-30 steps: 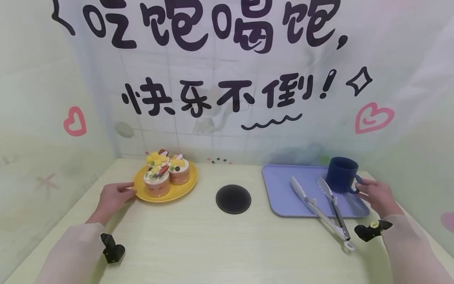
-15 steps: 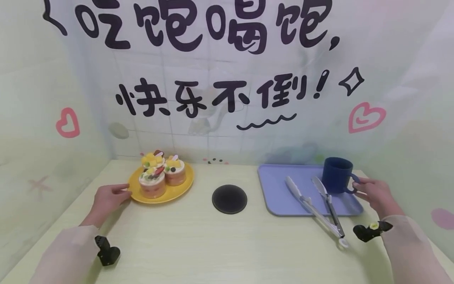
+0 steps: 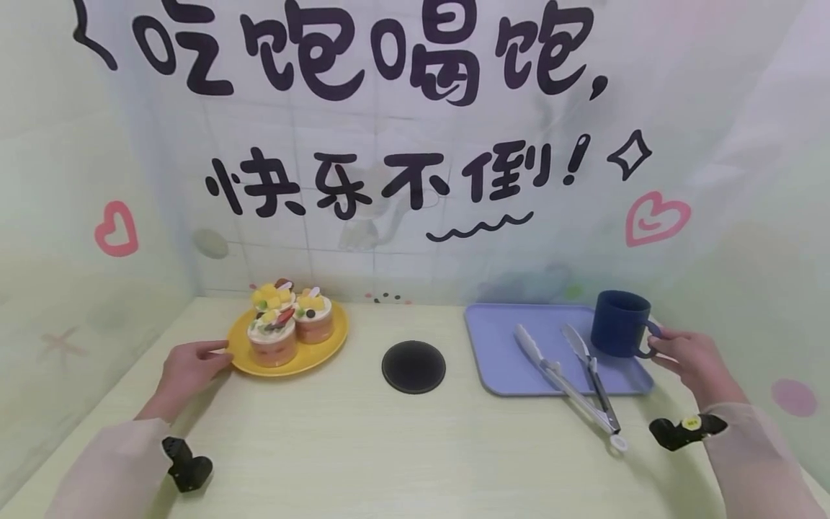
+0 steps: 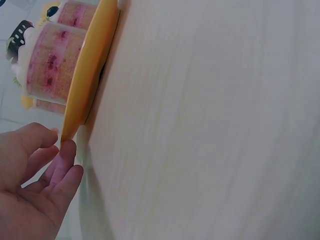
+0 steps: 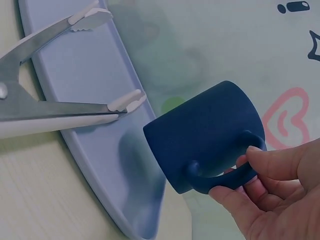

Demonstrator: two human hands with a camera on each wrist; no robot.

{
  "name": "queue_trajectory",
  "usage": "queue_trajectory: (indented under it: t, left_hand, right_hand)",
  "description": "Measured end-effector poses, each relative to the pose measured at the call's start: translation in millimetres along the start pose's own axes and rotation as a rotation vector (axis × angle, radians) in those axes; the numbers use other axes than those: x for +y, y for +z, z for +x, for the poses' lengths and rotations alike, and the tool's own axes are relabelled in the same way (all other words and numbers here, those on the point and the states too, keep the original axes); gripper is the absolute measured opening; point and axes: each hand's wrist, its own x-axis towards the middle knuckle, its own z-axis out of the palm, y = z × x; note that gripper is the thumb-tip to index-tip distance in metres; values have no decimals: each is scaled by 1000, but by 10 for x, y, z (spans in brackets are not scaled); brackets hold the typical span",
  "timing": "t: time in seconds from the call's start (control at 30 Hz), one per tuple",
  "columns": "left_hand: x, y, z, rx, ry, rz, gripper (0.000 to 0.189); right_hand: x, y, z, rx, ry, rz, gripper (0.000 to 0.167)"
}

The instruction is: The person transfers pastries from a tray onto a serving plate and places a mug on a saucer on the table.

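In the head view, my left hand [image 3: 192,371] pinches the near-left rim of a yellow plate [image 3: 331,351]. Thumb and fingers meet at that rim in the left wrist view. On the plate stand three cups of layered dessert [image 3: 272,349] topped with cream and fruit pieces. Over at the right, my right hand [image 3: 697,359] grips the handle of a dark blue mug [image 5: 200,130]. The mug hangs just above a lavender tray [image 3: 496,346], its shadow falling on the tray. Tongs [image 3: 577,389] lie spread beside it, their handle end past the tray's near edge.
A round black disc [image 3: 413,367] lies on the pale table [image 3: 389,454] between plate and tray. Behind rises a backdrop [image 3: 369,263] with large black lettering, and similar panels flank both sides. Each wrist wears a small black device.
My right hand has shifted the mug slightly rightward relative to the tray. The left hand keeps its pinch on the plate. The whole head view has drifted a little.
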Motion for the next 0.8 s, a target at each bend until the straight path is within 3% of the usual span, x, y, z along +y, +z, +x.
queue_trajectory:
  t: [0.23, 0.43, 0.6, 0.8]
  left_hand:
    - [-11, -105, -90, -18, 35, 16, 52]
    - [36, -167, -211, 29, 114, 41, 47]
    - [202, -159, -341, 51, 123, 43, 44]
    - [500, -69, -440, 67, 174, 20, 39]
  right_hand:
    - [-46, -34, -82, -26, 0, -2, 33]
    - [-84, -39, -157, -37, -1, 9, 33]
    - [-112, -33, -181, -55, -17, 32, 31]
    - [-140, -45, -220, -63, -27, 43, 34]
